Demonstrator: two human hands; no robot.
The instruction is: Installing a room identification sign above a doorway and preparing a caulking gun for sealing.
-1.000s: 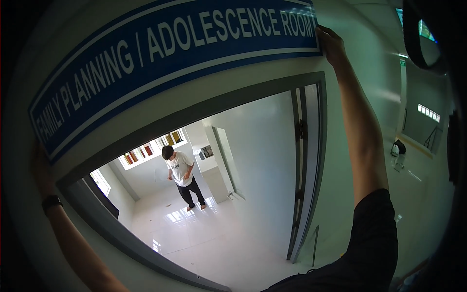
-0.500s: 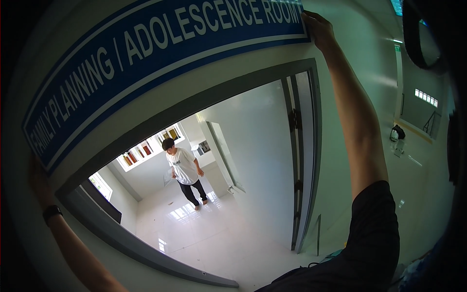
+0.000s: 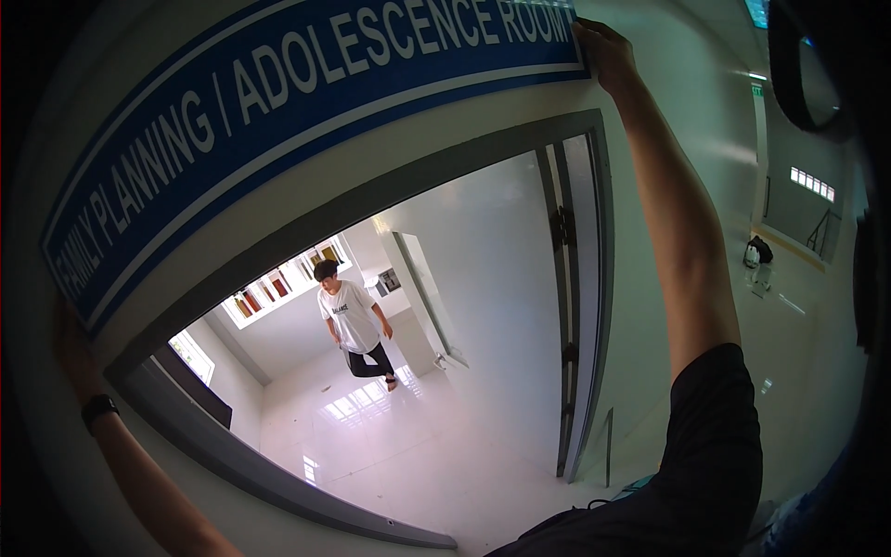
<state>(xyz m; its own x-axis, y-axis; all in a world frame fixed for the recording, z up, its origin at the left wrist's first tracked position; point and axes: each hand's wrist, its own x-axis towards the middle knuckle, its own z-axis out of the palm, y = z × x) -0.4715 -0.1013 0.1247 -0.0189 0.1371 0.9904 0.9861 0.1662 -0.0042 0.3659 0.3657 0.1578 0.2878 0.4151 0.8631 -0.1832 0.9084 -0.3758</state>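
Now | right fingers (image 3: 600, 32) grasp blue sign (image 3: 320, 93) | left fingers (image 3: 67, 325): cannot tell | person (image 3: 353, 317) newly bends leg

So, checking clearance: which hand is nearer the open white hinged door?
Right: the right hand is at the right end of the long blue rectangular sign, above and right of the door. The left hand is at the sign's left end, left of the door.
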